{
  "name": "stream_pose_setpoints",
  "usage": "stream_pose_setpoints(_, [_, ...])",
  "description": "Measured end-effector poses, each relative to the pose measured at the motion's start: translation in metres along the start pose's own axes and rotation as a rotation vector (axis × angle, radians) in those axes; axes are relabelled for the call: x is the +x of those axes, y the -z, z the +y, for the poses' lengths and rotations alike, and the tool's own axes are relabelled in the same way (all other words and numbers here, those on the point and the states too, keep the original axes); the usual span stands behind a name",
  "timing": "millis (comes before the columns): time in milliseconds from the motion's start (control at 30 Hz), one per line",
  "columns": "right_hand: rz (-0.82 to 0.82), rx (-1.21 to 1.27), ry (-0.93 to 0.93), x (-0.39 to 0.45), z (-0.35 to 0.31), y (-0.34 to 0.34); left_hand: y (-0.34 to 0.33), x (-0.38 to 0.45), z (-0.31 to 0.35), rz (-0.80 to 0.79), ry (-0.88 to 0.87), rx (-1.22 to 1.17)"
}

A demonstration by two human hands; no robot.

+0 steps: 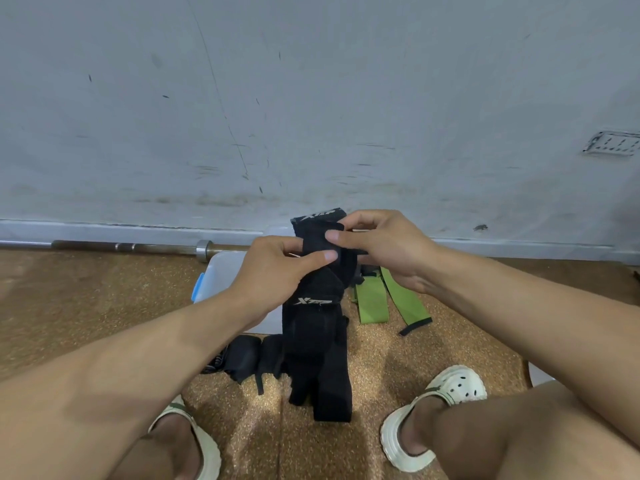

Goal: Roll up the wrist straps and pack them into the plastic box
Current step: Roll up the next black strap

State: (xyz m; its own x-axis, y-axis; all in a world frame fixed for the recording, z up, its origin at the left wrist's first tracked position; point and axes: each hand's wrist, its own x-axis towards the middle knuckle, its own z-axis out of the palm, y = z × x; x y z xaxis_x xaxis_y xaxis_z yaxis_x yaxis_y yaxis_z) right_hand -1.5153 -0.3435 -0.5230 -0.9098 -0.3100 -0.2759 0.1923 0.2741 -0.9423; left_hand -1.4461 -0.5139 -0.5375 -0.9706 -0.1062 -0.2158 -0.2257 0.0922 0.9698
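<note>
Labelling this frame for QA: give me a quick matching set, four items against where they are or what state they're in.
Things:
1. black strap
2. green straps
3. plastic box
4. barbell

Places or states:
A. lying along the foot of the wall
B. held up by both hands, lower end hanging to the floor
C. on the floor behind the left hand
D. flat on the floor, below the right hand

Pairs: 1-B, 2-D, 3-C, 4-A

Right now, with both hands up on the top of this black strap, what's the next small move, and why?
Probably start rolling the top end down toward you. Both the left hand and right hand pinch the black strap near its upper end, while the rest hangs unrolled to the floor. The plastic box sits just behind it.
</note>
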Motion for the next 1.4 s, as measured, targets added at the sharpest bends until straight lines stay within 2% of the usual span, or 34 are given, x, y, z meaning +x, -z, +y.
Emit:
stream_pose_setpoints(133, [0.043, 0.021, 0.041, 0.003, -0.001, 0.002, 0.007, 0.016, -0.007, 0.054, 0.025, -0.091])
stream_pose_setpoints(300, [-0.025, 0.044, 0.088, 0.001, 0.002, 0.002, 0.013, 0.021, -0.009, 0.223, 0.003, -0.089])
stream_pose_setpoints(433, [-0.041, 0.041, 0.128, 0.0, -0.001, 0.0, 0.016, 0.026, -0.006, 0.297, -0.01, -0.132])
stream_pose_setpoints(600, [-0.109, 0.065, 0.078, -0.003, -0.004, 0.0, 0.021, 0.027, 0.002, 0.356, -0.032, -0.221])
stream_pose_setpoints(700, [-0.144, -0.066, -0.002, -0.002, 0.003, 0.001, 0.033, 0.035, 0.005, 0.435, 0.001, -0.234])
stream_pose_setpoints(767, [-0.112, -0.116, -0.042, -0.001, 0.009, 0.003, 0.041, 0.036, 0.005, 0.417, 0.0, -0.19])
stream_pose_setpoints(967, [-0.055, -0.1, -0.03, 0.004, 0.018, -0.002, 0.037, 0.028, 0.004, 0.213, -0.052, -0.158])
stream_pose_setpoints(1100, [0.033, -0.106, 0.012, 0.005, 0.016, -0.008, 0.034, 0.027, 0.003, 0.2, -0.055, -0.17])
stream_pose_setpoints(1200, [0.08, 0.048, 0.03, 0.008, 0.011, -0.008, 0.033, 0.028, 0.002, 0.201, 0.012, -0.249])
stream_pose_setpoints(1300, [0.086, 0.209, 0.048, 0.011, 0.003, -0.007, 0.028, 0.023, -0.005, 0.087, 0.107, -0.206])
stream_pose_setpoints(1400, [0.131, 0.235, 0.054, 0.014, 0.002, -0.004, 0.02, 0.02, -0.011, 0.052, 0.053, -0.119])
